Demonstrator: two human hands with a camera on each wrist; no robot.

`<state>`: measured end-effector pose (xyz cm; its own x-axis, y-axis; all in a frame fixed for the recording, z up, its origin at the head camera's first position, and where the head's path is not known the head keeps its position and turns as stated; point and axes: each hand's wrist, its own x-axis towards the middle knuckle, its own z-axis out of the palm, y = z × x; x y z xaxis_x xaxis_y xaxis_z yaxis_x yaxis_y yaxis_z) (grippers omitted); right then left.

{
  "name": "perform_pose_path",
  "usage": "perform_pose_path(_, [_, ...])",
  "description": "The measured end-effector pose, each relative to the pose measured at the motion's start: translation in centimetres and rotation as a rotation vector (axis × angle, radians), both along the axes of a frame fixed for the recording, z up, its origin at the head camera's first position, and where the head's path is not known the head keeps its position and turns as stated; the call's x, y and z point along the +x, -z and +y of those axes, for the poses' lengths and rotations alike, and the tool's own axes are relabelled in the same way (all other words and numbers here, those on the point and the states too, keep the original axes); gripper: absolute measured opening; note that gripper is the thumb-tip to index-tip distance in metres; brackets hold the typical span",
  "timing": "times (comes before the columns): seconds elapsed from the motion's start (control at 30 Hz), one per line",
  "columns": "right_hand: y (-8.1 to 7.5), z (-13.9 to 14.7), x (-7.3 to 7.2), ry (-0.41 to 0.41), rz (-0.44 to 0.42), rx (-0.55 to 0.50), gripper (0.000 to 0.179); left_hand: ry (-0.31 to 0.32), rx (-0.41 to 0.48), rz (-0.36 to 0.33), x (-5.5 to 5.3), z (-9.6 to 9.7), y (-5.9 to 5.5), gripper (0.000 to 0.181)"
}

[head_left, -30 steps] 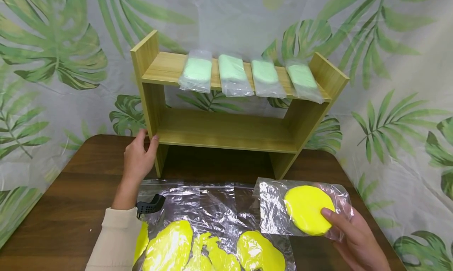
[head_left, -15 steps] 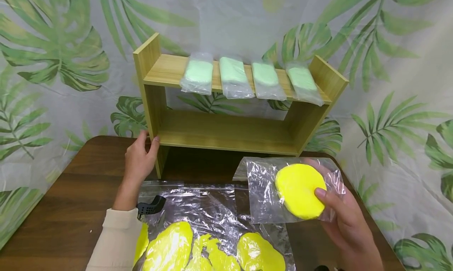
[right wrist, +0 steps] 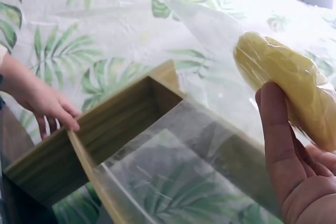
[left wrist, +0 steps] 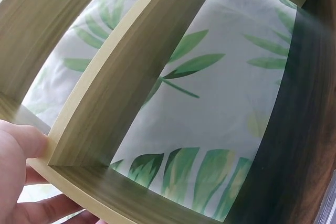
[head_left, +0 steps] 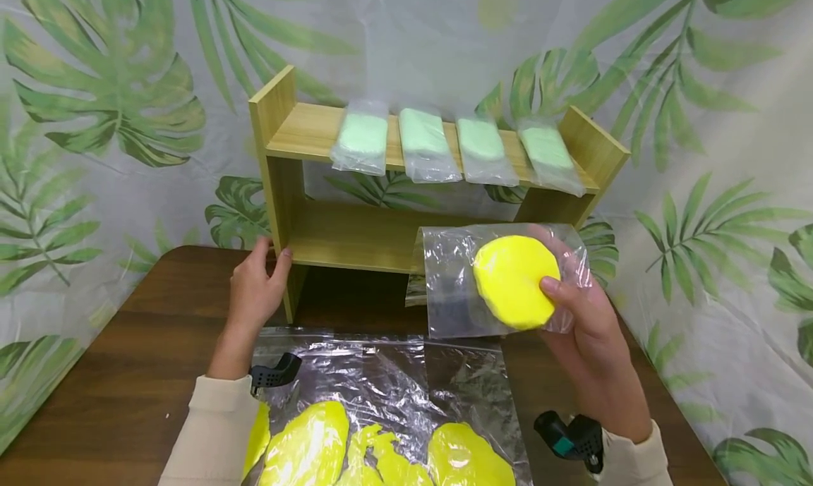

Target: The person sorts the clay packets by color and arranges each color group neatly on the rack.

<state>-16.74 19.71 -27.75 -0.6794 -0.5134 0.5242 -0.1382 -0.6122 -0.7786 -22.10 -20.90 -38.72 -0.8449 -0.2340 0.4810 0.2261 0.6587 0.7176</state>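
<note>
My right hand [head_left: 587, 317] pinches a clear plastic bag [head_left: 447, 281] holding a flat, round yellow lump of clay [head_left: 513, 281], thumb on its near face. In the right wrist view the fingers press against the lump [right wrist: 289, 85] through the film. The bag hangs in front of the wooden shelf [head_left: 356, 235], covering part of its right side. My left hand [head_left: 257, 281] grips the shelf's left upright at the middle board. In the left wrist view the thumb [left wrist: 31, 140] lies against the board's edge, with the fingers beyond the panel.
Several clear bags of pale green clay [head_left: 424, 133] lie side by side on the top board. A large clear zip bag [head_left: 381, 369] with several yellow pieces [head_left: 305, 444] lies on the dark wooden table [head_left: 114, 366]. A leaf-patterned curtain [head_left: 432, 41] hangs behind.
My right hand has lifted the bagged yellow clay up and to the left, from above the table to in front of the shelf. The left hand keeps its hold on the upright.
</note>
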Motion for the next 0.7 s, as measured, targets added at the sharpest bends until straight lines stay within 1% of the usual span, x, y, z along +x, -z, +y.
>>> perform_pose_path(0.1, [-0.4, -0.3, -0.9, 0.030, 0.004, 0.000, 0.054, 0.001, -0.001, -0.004, 0.0, 0.0, 0.0, 0.037])
perform_pose_path(0.17, [-0.3, -0.4, -1.4, 0.029, 0.008, -0.010, 0.054, 0.003, -0.001, -0.007, 0.0, 0.0, 0.0, 0.037])
perform_pose_path(0.23, [0.4, -0.3, -1.7, 0.023, 0.006, -0.010, 0.055, 0.003, -0.004, -0.006, 0.0, 0.0, 0.0, 0.037])
perform_pose_path(0.33, [2.2, 0.3, -1.7, 0.033, -0.008, 0.031, 0.055, 0.006, -0.005, -0.004, -0.1, 0.0, 0.0, 0.038])
perform_pose_path(0.43, [4.3, 1.0, -1.3, 0.087, -0.064, 0.121, 0.056, 0.008, 0.000, -0.002, -0.1, 0.0, 0.0, 0.038])
perform_pose_path(0.53, [5.9, 1.6, -0.9, 0.139, -0.157, 0.188, 0.055, 0.006, 0.008, -0.004, -0.1, -0.1, 0.0, 0.038])
perform_pose_path(0.6, [6.5, 2.0, -0.6, 0.178, -0.209, 0.221, 0.050, 0.005, 0.009, -0.004, -0.1, 0.0, 0.0, 0.038])
perform_pose_path(0.7, [6.9, 2.2, -0.4, 0.248, -0.276, 0.284, 0.036, 0.003, 0.009, -0.004, -0.1, 0.0, 0.0, 0.038])
